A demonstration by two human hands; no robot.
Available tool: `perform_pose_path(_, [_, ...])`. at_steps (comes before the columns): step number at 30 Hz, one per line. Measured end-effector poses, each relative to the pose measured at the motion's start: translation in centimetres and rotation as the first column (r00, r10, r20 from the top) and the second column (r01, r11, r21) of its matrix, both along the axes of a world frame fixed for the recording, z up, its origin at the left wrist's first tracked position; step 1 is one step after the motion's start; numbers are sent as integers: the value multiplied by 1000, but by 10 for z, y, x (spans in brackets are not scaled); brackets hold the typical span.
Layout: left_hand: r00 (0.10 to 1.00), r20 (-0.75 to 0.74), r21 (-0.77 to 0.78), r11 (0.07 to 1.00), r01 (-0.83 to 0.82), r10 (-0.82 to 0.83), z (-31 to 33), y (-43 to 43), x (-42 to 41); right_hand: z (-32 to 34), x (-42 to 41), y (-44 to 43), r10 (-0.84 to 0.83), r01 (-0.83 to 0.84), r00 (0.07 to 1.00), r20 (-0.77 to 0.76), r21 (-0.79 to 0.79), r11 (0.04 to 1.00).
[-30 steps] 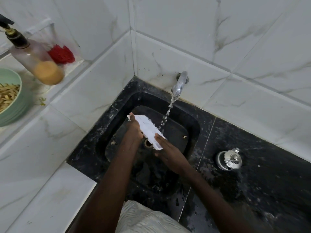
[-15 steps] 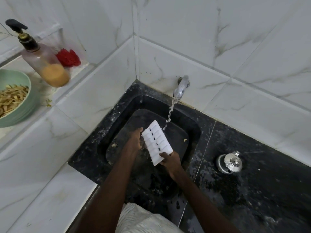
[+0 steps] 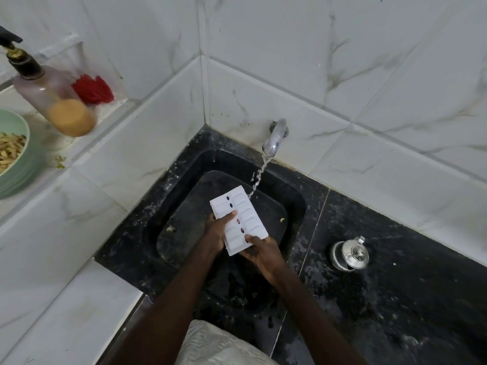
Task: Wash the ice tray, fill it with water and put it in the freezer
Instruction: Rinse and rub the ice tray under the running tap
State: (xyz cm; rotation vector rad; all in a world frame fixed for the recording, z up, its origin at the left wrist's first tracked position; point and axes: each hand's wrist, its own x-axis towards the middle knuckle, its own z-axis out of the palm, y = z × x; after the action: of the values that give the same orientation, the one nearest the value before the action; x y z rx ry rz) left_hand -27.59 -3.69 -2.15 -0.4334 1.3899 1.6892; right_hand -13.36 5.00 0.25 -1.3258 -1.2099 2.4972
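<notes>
- While water runs in the corner, white grey-veined tile walls (image 3: 290,61) take up the upper half of the view, and a white tiled ledge (image 3: 52,233) runs along the left.
- A black speckled stone desk (image 3: 408,299) lies below the walls, with a black rectangular sink (image 3: 295,196) sunk into it.
- On the ledge stands a pale green bowl (image 3: 23,167) of yellowish strips. Just beside it is a clear pump bottle (image 3: 52,101) with orange liquid at its bottom, and a red crumpled object (image 3: 93,89) lies behind the bottle.
- The white plastic ice tray (image 3: 247,214), with two rows of oblong cells, is held tilted above the sink basin.
- The left grip (image 3: 218,230) clasps the tray's left edge, one digit laid across its top.
- The right grip (image 3: 263,252) holds the tray's near end, thumb on top.
- A small shiny steel lidded pot (image 3: 349,255) sits on the desk to the right of the sink.
- A chrome wall tap (image 3: 275,138) pours a thin stream of water (image 3: 257,180) that reaches the tray's far right corner.
</notes>
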Motion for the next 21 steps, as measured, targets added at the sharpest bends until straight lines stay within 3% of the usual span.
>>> perform_pose_path(4, [994, -69, -26, 996, -86, 84, 9, 7, -10, 11, -5, 13, -45, 41, 999, 18, 172, 984])
perform_pose_path(6, [992, -79, -41, 994, -99, 96, 8, 7, -17, 11, -6, 21, 15, -19, 1000, 14, 330, 944])
perform_pose_path(8, [991, -85, -46, 993, -112, 107, 10, 7, -21, 13, -7, 26, 156, -179, 984, 88, 540, 823])
perform_pose_path(10, [988, -98, -53, 991, -124, 119, 13, 5, -25, 14, -7, 28, 261, -316, 947, 189, 701, 640])
perform_pose_path(13, [985, -122, -71, 988, -135, 125, 11, 5, -29, 20, -9, 24, 284, -347, 932, 223, 774, 529])
perform_pose_path(21, [970, -201, 59, 990, -129, 138, 10, 0, -35, 30, -3, 22, 326, -347, 921, 213, 829, 439])
